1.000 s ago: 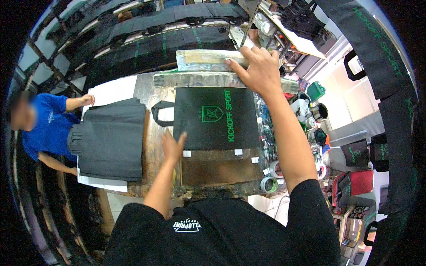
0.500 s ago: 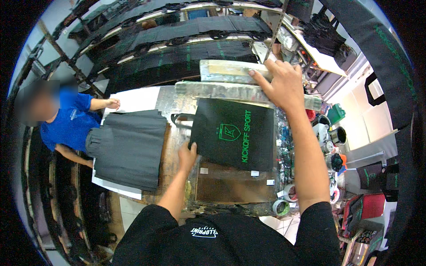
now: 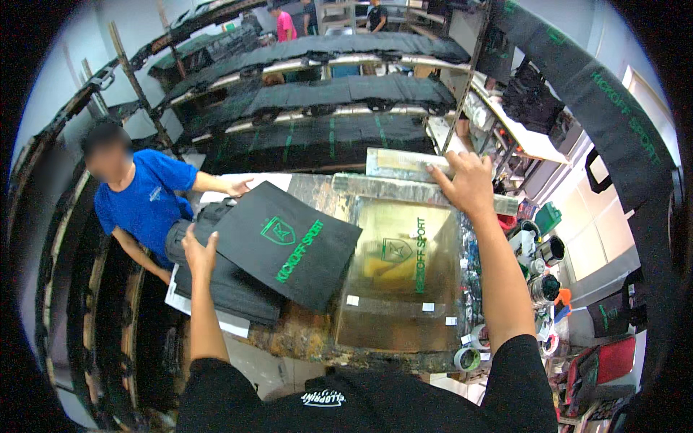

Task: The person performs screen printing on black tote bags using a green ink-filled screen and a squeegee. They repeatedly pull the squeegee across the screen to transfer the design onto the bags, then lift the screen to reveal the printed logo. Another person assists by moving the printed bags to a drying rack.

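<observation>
My left hand (image 3: 198, 249) grips the left corner of a black fabric bag with a green printed emblem (image 3: 289, 242). The bag hangs tilted, partly over a pile of black bags (image 3: 224, 292) on white paper. My right hand (image 3: 465, 184) is stretched forward and holds the far edge of the printing screen frame (image 3: 404, 189). Below the frame lies the bare printing board (image 3: 397, 281), brownish, with a green ghost of the emblem and small white tape marks.
A co-worker in a blue shirt (image 3: 137, 202) stands at the left with one hand (image 3: 234, 187) on the paper by the pile. Tape rolls (image 3: 465, 357) and ink pots (image 3: 548, 249) sit at the right. Racks of black bags (image 3: 325, 94) fill the back.
My left hand has pulled the printed bag off the board to the left, over the pile, and the board now lies bare. My right hand has stayed on the frame.
</observation>
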### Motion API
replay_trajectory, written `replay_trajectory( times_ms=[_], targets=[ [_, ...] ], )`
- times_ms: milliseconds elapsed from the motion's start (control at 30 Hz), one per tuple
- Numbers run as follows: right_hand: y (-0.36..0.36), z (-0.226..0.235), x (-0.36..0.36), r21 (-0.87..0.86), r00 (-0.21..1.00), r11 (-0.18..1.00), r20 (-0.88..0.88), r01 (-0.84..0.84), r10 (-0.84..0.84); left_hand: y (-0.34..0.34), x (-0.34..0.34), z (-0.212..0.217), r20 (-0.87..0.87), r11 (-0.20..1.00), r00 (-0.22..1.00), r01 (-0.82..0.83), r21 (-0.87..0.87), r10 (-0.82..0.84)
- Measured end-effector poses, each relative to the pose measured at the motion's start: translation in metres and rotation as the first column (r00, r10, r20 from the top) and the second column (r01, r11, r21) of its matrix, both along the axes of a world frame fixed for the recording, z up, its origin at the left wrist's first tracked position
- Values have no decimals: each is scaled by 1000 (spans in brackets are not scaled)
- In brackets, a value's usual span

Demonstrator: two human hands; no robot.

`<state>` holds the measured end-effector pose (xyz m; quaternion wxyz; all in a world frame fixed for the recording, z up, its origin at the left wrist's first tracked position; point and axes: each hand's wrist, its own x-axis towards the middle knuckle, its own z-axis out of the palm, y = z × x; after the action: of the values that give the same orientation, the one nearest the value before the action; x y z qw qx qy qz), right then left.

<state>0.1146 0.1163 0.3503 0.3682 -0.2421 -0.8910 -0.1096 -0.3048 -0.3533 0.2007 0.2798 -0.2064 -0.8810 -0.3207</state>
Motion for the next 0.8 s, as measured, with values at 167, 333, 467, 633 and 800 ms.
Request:
replay_trajectory(
  times_ms=[167, 333, 467, 633, 800],
  targets=[
    [-5, 1, 11, -12, 996, 998, 59, 61, -60, 54, 247, 180, 408, -378, -509, 852, 362, -758],
    [-10, -6, 14, -26, 998, 998, 34, 61, -60, 50, 360, 218, 134, -794, -989, 135, 592, -68],
    [-19, -12, 14, -5, 999, 999, 2, 34, -34, 50, 384, 208, 64, -739, -992, -39, 672, 111],
    [-20, -15, 18, -26, 999, 999, 21, 39, -39, 53, 394, 203, -14, -892, -994, 91, 444, -108],
    [-16, -16, 20, 6, 1000, 1000, -13, 17, -17, 62, 367, 217, 139, -812, -983, 181, 555, -123]
  ],
)
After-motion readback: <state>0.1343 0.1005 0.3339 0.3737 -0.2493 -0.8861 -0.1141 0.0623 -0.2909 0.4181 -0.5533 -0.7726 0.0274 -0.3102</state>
